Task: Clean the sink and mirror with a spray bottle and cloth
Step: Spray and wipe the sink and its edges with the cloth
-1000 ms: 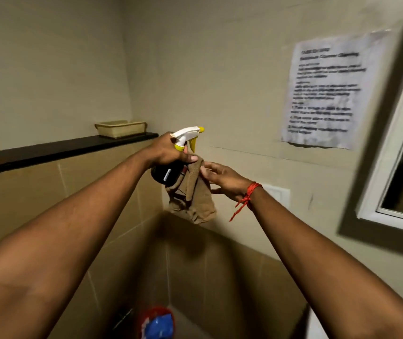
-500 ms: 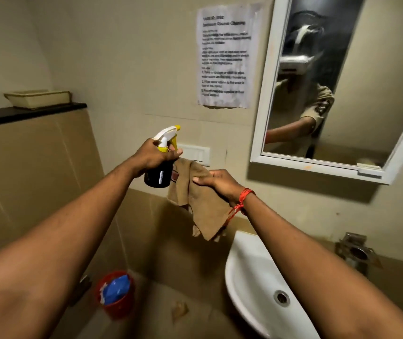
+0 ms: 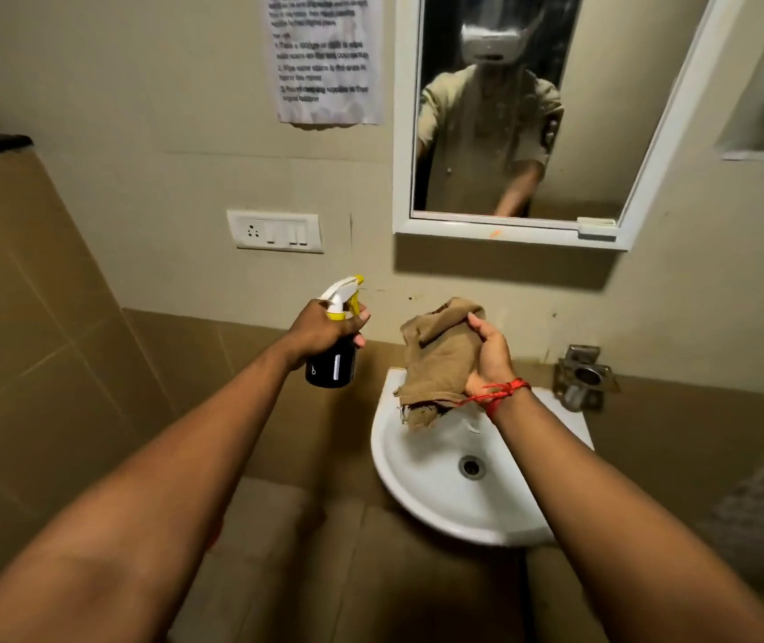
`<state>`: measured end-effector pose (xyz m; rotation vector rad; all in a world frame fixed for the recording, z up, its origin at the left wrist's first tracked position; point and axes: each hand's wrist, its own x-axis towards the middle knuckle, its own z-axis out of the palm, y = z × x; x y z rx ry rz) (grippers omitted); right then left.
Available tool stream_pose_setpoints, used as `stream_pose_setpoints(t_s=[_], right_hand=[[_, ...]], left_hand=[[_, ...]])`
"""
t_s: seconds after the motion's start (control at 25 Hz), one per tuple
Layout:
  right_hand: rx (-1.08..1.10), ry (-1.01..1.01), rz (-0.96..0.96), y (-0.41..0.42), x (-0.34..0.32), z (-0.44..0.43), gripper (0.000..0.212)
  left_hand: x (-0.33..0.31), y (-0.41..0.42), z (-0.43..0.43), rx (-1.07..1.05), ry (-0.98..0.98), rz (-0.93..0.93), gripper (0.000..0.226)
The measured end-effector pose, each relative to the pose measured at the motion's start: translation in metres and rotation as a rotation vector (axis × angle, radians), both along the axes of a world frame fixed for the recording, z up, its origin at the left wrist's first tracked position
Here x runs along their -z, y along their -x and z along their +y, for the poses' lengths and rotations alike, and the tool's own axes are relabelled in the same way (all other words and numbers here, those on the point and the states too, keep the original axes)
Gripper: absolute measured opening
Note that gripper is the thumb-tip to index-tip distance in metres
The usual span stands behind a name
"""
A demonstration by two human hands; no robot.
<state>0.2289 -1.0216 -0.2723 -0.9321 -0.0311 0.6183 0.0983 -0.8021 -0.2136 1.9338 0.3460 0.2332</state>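
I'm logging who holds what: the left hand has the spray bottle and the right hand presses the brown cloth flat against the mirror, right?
Not quite. In the head view the right hand holds the brown cloth bunched above the sink, below the mirror. The left hand does hold the spray bottle.

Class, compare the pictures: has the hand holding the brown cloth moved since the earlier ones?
Yes. The right hand with the brown cloth has moved rightward, away from the black spray bottle, over the white sink.

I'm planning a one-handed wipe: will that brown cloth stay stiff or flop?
Probably floppy: the cloth drapes in folds from the right hand. Likely light, since it is held by one bunched end. Its frayed lower edge may snag.
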Motion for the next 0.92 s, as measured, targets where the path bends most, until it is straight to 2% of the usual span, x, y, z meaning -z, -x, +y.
stream_pose_setpoints(t_s=[0.08,0.2,0.36,0.52,0.6,0.76,0.92], right_hand=[[0.107,-0.008,0.009,-0.011,0.008,-0.025,0.044],[0.207,0.009,0.069,-0.022,0.022,-0.049,0.041],[0.388,0.000,0.166,-0.024,0.060,-0.059,0.035],[0.491,-0.031,0.277,-0.019,0.116,-0.063,0.052],[0.519,-0.044,0.281,-0.019,0.141,-0.066,0.049],[0.538,-0.022,0.267,-0.026,0.172,-0.055,0.046],[0.562,0.051,0.205,-0.030,0.193,-0.029,0.046]], left_hand=[[0.022,-0.012,-0.005,0.054,0.001,0.033,0.020],[0.058,-0.035,-0.004,0.086,0.055,0.059,0.020],[0.123,-0.077,0.000,0.155,0.106,0.135,0.050],[0.218,-0.113,-0.008,0.193,0.178,0.249,0.065],[0.254,-0.127,-0.022,0.232,0.161,0.301,0.073],[0.277,-0.149,-0.045,0.210,0.035,0.423,0.051],[0.285,-0.167,-0.040,0.189,-0.069,0.425,0.049]])
